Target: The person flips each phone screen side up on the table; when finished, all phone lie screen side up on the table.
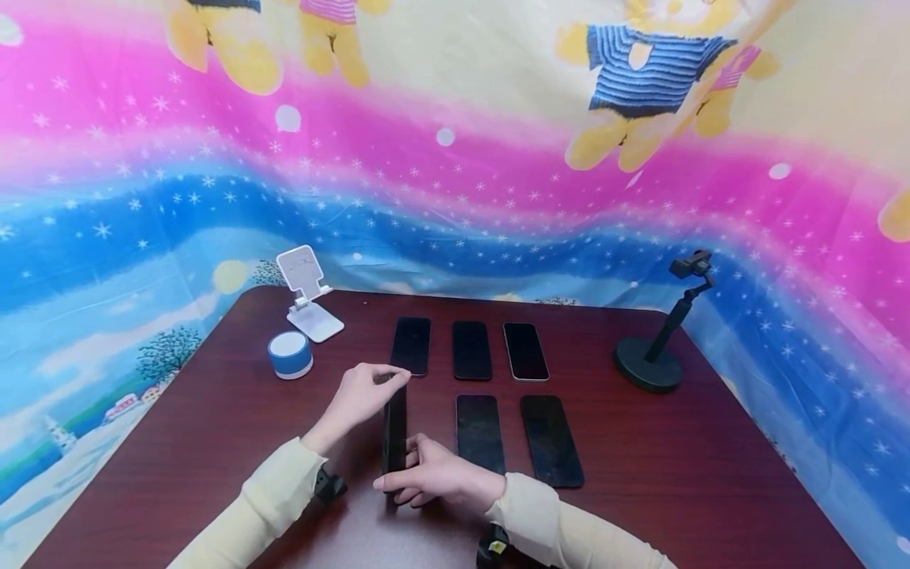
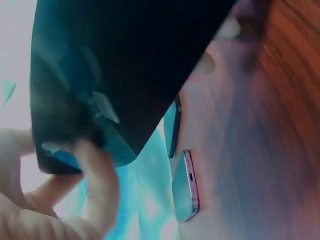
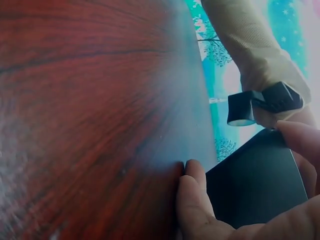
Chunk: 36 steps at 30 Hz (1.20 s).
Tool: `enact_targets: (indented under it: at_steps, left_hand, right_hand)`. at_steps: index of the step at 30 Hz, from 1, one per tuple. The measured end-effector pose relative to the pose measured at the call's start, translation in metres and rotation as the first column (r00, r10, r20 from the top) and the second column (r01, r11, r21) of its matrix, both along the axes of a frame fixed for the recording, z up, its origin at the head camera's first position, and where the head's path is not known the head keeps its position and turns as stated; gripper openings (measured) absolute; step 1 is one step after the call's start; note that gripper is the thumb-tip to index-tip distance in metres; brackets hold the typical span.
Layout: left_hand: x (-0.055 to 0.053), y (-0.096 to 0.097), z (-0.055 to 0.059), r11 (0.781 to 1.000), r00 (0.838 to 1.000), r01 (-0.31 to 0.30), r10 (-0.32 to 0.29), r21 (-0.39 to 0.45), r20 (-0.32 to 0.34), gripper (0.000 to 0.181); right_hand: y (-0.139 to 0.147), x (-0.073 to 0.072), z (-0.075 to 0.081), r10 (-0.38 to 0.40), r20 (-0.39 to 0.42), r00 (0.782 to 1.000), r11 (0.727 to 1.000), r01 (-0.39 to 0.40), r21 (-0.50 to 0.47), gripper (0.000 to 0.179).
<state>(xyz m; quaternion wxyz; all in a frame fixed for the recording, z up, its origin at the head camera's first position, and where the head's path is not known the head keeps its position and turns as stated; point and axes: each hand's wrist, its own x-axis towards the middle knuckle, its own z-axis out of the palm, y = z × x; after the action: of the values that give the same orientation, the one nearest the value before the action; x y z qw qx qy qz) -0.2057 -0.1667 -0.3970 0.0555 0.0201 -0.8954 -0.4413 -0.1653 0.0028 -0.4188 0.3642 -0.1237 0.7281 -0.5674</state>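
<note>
Between both hands a black phone [image 1: 395,427] stands turned on its long edge, its narrow side toward the head camera. My left hand [image 1: 364,397] pinches its far end, thumb and fingers at the upper corner. The right hand [image 1: 442,476] grips the near end low down, close over the table. In the left wrist view the dark, glossy face of the phone [image 2: 125,55] fills the upper part, with left fingers [image 2: 102,185] at its corner. In the right wrist view the right fingers [image 3: 192,195] hold the phone [image 3: 255,185] at its edges.
On the table [image 1: 213,442], three phones lie at the back, including a silver-edged phone [image 1: 526,352]; two more, a phone [image 1: 479,431] and another phone [image 1: 552,440], lie right. A white stand [image 1: 314,321] and blue-white cylinder [image 1: 290,357] stand left, a black stand [image 1: 648,363] right.
</note>
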Motion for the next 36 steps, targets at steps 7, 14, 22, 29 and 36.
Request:
enact_targets:
  at_steps: [7, 14, 22, 29, 36]
  left_hand:
    - [-0.003, -0.028, -0.006, 0.858, 0.911, 0.359, -0.408, 0.367, 0.063, 0.049]
    - [-0.004, -0.046, -0.025, 0.616, 0.753, 0.488, -0.656, 0.618, 0.059, 0.059]
    - [-0.003, -0.044, -0.031, 0.663, 0.8, 0.48, -0.599, 0.574, 0.023, 0.063]
    - [0.0, -0.04, -0.034, 0.687, 0.839, 0.419, -0.543, 0.594, 0.035, 0.071]
    - [0.002, -0.034, -0.034, 0.731, 0.884, 0.327, -0.461, 0.6, 0.08, 0.068]
  right_hand:
    - [0.005, -0.004, -0.001, 0.035, 0.019, 0.999, 0.999, -0.035, -0.031, 0.043]
    - [0.009, -0.007, -0.003, 0.072, 0.055, 0.996, 0.996, -0.069, -0.06, 0.046]
    - [0.011, -0.012, 0.001, 0.091, -0.085, 0.992, 0.996, -0.092, -0.008, 0.06]
    - [0.009, -0.017, 0.007, -0.029, -0.272, 0.962, 0.999, 0.02, -0.033, 0.054]
    - [0.005, -0.023, 0.011, -0.073, -0.39, 0.918, 0.997, 0.063, -0.039, 0.041]
